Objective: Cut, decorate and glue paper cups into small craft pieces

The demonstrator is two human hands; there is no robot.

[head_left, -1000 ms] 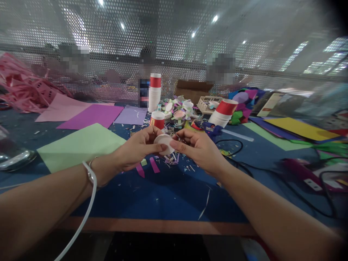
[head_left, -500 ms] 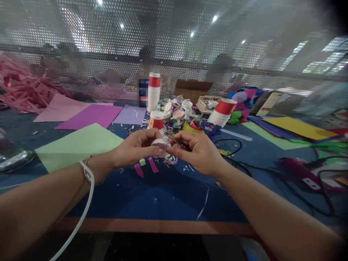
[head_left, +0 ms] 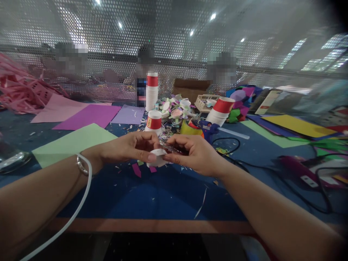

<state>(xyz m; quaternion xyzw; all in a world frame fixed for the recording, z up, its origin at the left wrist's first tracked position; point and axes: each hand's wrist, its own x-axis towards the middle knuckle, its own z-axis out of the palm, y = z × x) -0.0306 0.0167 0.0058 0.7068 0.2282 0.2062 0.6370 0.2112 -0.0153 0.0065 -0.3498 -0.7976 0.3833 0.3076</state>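
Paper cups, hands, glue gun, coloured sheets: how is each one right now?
Left hand: pinching the white cup piece.
Right hand: gripping the same piece; a thin tool in it, too blurred to name.
Red-rimmed cup: upright.
Cup stack: tipped over.
Glue gun: lying down.
Green sheet: flat.

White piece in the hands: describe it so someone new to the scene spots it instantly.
On the blue table, find the two hands meeting at centre. The left hand and right hand pinch a small white round piece between their fingertips. Unlike the red-banded cups behind, it is plain white, low and held off the table.
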